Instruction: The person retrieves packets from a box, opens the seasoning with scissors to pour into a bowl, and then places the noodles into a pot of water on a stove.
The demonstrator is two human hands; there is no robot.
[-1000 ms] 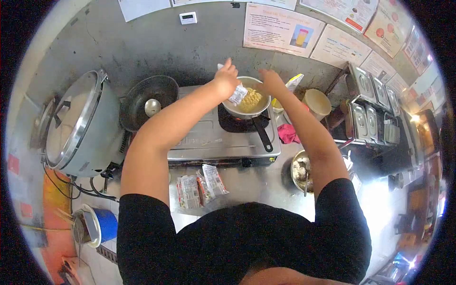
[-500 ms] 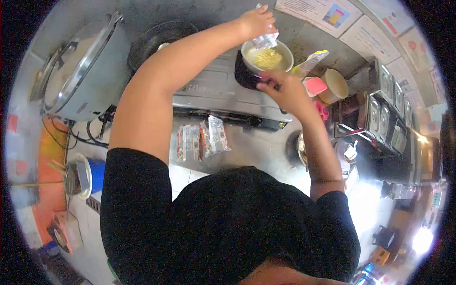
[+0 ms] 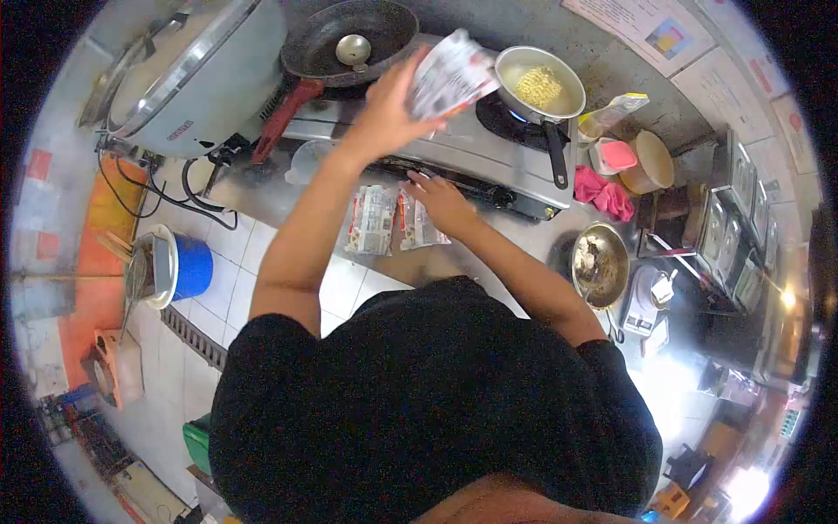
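Note:
My left hand (image 3: 388, 109), slightly blurred, is closed on a white instant noodle packet (image 3: 452, 77) raised over the stove. My right hand (image 3: 443, 203) lies over the top of another noodle packet (image 3: 421, 229) at the counter's front, fingers apart and partly covering it. Just left of that one is a further noodle packet (image 3: 371, 220). In the saucepan (image 3: 572, 105) on the right burner, a block of yellow noodles (image 3: 539, 87) sits in pale liquid; a blue flame shows below.
A dark frying pan (image 3: 301, 39) holding a ladle (image 3: 353, 50) occupies the left burner. The saucepan's black handle (image 3: 556, 155) points toward me. Right of the stove are a pink cloth (image 3: 604, 194), a metal bowl (image 3: 602, 262) and a scale (image 3: 646, 301). A large rice cooker (image 3: 188, 113) stands left.
My left hand has moved left and down from above the saucepan with the packet. My right hand has left the saucepan and come down to the packets on the counter.

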